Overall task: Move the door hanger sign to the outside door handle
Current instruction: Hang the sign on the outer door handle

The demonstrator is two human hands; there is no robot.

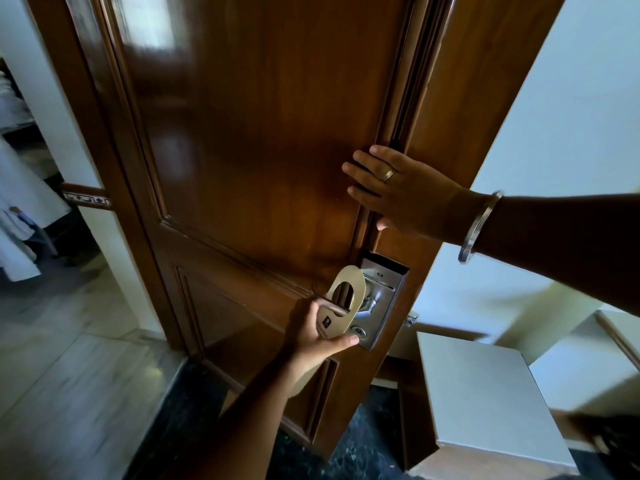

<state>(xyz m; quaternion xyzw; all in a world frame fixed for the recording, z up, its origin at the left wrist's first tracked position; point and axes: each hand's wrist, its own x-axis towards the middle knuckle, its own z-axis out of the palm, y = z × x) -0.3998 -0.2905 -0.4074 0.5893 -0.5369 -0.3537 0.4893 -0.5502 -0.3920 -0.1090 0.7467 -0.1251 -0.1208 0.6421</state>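
Two hands: left hand (317, 336) grips the door hanger sign (346, 303) at the door handle (367, 306), right hand (398, 192) flat, spread.

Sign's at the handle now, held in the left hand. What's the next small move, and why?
Probably ease the sign rightward so its cutout slips fully over the handle, then let go. The left hand grips the sign's lower part, its loop sits at the lever's tip, and the right hand steadies the door.

- The door hanger sign (346, 299) is a pale gold card with a rounded top and an oval cut-out, pinched upright at its lower end.
- My silver door handle (367, 305) sits just right of it, the lever poking behind the card's edge.
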